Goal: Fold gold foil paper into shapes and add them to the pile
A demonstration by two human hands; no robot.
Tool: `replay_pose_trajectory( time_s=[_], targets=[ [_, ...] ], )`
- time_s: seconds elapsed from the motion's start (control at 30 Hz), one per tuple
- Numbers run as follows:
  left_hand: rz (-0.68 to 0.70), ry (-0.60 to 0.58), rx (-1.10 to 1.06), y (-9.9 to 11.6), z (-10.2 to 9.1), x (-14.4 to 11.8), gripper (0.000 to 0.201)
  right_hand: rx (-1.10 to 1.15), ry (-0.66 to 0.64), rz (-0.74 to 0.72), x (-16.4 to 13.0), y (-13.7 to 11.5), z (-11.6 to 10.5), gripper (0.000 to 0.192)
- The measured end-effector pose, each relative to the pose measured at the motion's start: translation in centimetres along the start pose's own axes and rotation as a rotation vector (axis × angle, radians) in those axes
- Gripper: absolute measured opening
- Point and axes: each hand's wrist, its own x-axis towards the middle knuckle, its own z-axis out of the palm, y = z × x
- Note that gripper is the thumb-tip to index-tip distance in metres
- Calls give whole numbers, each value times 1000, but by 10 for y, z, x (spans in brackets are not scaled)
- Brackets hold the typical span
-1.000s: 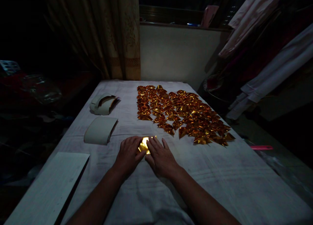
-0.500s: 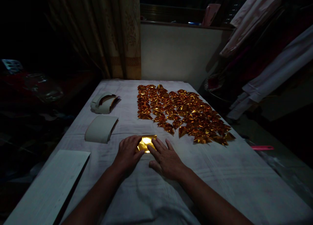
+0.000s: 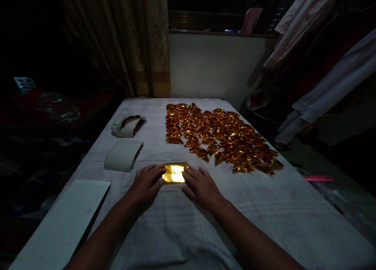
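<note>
The gold foil sheet (image 3: 174, 173) was laid on the cloth-covered bench (image 3: 264, 215), its left end touched by the left hand (image 3: 148, 180), its right end by the right hand (image 3: 202, 184). Whether either grip was clamped on it could not be told. Folded gold pieces (image 3: 221, 134) were spread beyond, toward the right.

The left forearm (image 3: 108, 229) is slanting in from the lower left and the right forearm (image 3: 249, 234) from the lower right, both bare. The left hand (image 3: 147, 182) and the right hand (image 3: 202, 188) are facing each other, palms down, with a gap between them. The fingers (image 3: 193, 174) are pointing inward with a slight bend, and each thumb (image 3: 188, 192) is sitting apart on the near side.
</note>
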Motion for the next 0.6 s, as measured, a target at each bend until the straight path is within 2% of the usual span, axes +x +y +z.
replay_pose_trajectory(
  time_s=[0.13,0.23,0.33,0.47,0.6],
  targets=[
    [39,26,75,24,-10,4,44,-39,63,-55,11,3,1,32],
    [76,57,159,33,-12,16,28,-71,97,-63,27,5,4,29],
    [99,73,246,29,-12,34,16,-74,69,-40,51,6,6,24],
    [105,73,288,16,-8,54,13,-70,57,-36,81,9,9,21],
    [100,130,250,9,-1,57,15,-33,88,-45,87,12,16,29]
  ],
)
